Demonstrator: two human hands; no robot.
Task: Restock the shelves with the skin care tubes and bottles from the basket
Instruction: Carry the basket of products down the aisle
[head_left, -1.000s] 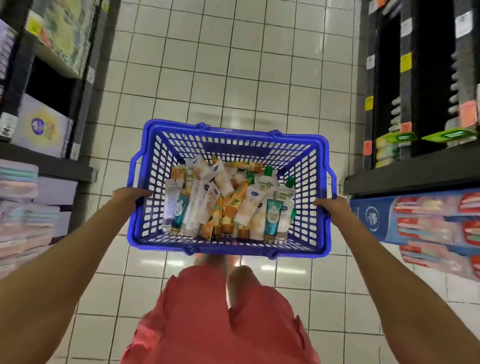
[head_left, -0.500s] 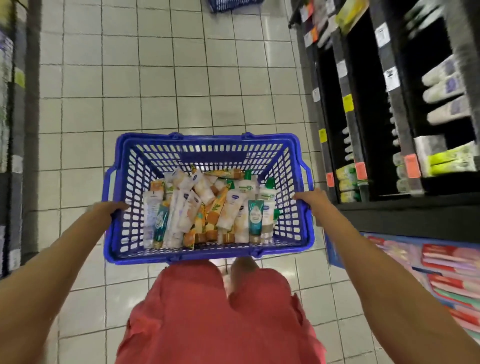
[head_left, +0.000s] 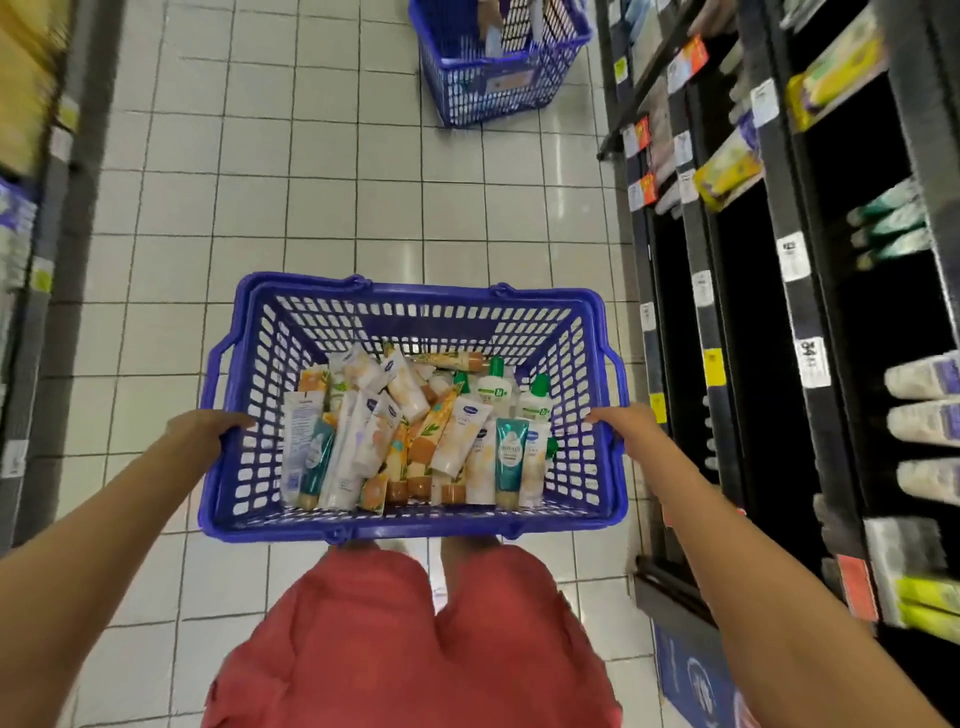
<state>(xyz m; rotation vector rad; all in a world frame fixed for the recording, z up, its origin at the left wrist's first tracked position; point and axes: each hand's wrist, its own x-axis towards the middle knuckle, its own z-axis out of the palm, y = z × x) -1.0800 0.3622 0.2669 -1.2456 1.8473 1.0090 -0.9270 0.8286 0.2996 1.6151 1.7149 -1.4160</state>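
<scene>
Two blue plastic baskets are in sight: the basket (head_left: 415, 527) the person carries at waist height, and a second basket (head_left: 498, 78) standing on the white tiled floor (head_left: 322, 197) farther up the aisle, near the dark shelves (head_left: 810, 291) on the right. Two hands hold the carried one, one at each short side. The left hand (head_left: 208, 428) grips the left rim, its fingers (head_left: 241, 420) curled over the edge with the tips pointing inward. The right hand (head_left: 623, 423) clasps the right rim the same way, fingers (head_left: 597, 414) hooked over the top. Both thumbs are hidden. Inside lies a loose heap of tubes (head_left: 457, 436), well over a dozen, though overlap prevents an exact count. Most are white or orange and two are teal, one by the left wall and one toward the right. Two white bottles (head_left: 493, 387) with green caps show plainly at the far right of the heap, and a third green cap peeks out beside them. The heap lies on the basket's bottom, between the hands and lower than both, touching neither. Three pale shelved tubes (head_left: 924, 423) lie one above another at the right edge. A red garment (head_left: 374, 639) covers the person's legs below the basket.
</scene>
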